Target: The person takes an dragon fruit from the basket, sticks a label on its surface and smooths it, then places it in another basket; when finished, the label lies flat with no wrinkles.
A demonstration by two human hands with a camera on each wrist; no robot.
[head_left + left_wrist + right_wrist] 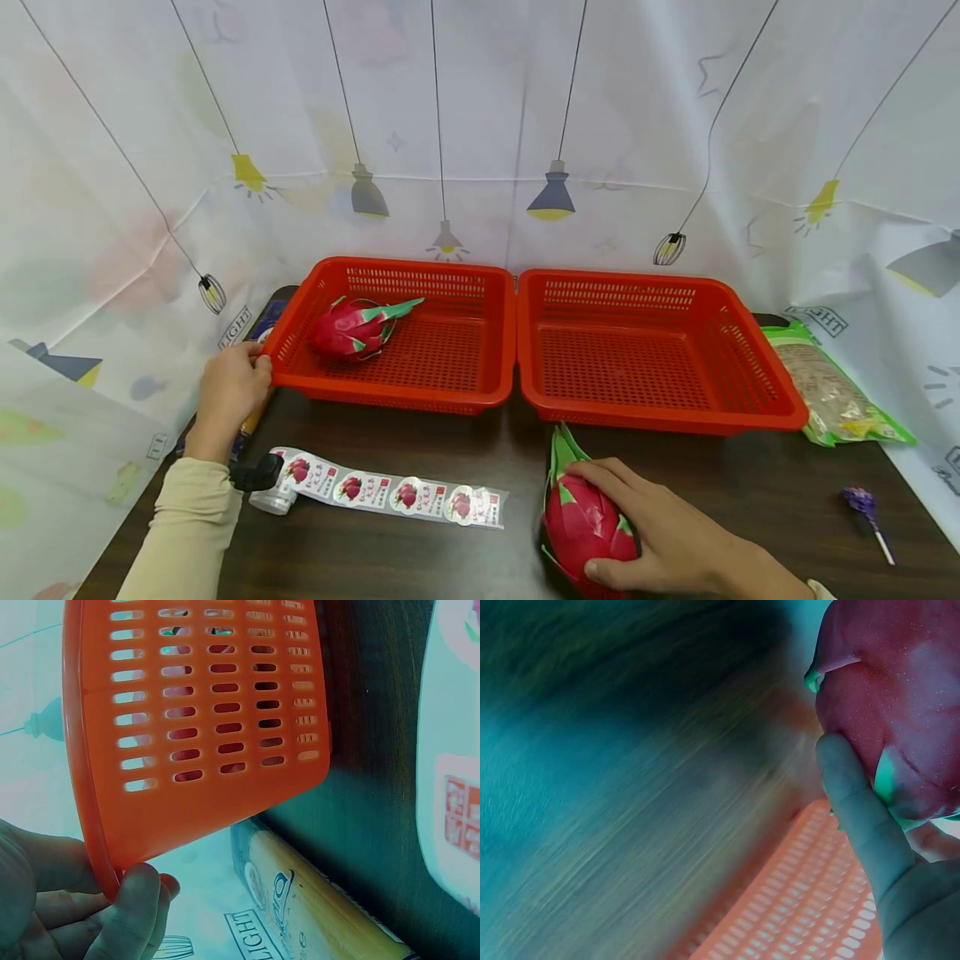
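Note:
My left hand (234, 385) pinches the rim of the left red basket (420, 398) at its near left corner. The left wrist view shows thumb and fingers on either side of that basket rim (84, 787). Inside this basket lies one dragon fruit (352, 329), its green tip toward the right. My right hand (660, 525) grips a second dragon fruit (588, 521), thumb on its near side and fingers over the top, in front of the right basket. The held dragon fruit (892, 697) fills the upper right of the right wrist view.
A strip of round dragon-fruit stickers (378, 490) unrolls across the dark table (375, 558). Right of it stands another red basket (660, 417), with a green-edged bag (832, 387) beside it. A purple lollipop (862, 504) lies far right. A yellow-and-blue package (300, 900) lies behind the left hand.

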